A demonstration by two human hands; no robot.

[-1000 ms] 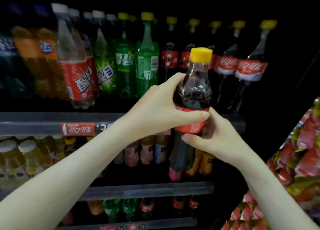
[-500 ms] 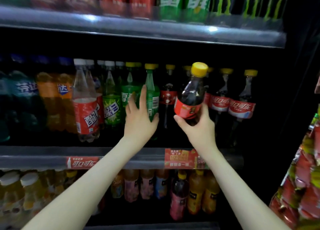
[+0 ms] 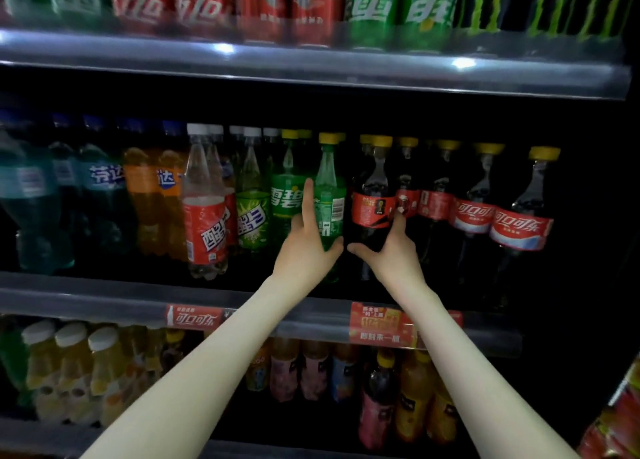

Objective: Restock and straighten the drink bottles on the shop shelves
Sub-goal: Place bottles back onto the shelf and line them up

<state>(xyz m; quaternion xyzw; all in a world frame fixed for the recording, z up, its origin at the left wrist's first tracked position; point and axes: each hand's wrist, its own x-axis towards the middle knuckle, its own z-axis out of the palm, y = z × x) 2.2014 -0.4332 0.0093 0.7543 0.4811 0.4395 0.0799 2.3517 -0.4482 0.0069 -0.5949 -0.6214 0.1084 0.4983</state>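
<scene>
A dark cola bottle with a yellow cap and red label stands upright on the middle shelf, at the front of the cola row. My right hand wraps its lower body, thumb on the left, fingers on the right. Just left of it stands a green soda bottle with a yellow cap. My left hand grips that bottle, index finger stretched up along its left side and thumb under its right side. More cola bottles line up to the right.
Left on the same shelf stand clear, green, orange and blue soda bottles. Cans fill the top shelf. Small juice and tea bottles fill the shelf below. Red snack packets hang at the lower right.
My right hand lifted the cola bottle from chest height onto the middle shelf and set it upright. My left hand let go of it and moved to the green bottle.
</scene>
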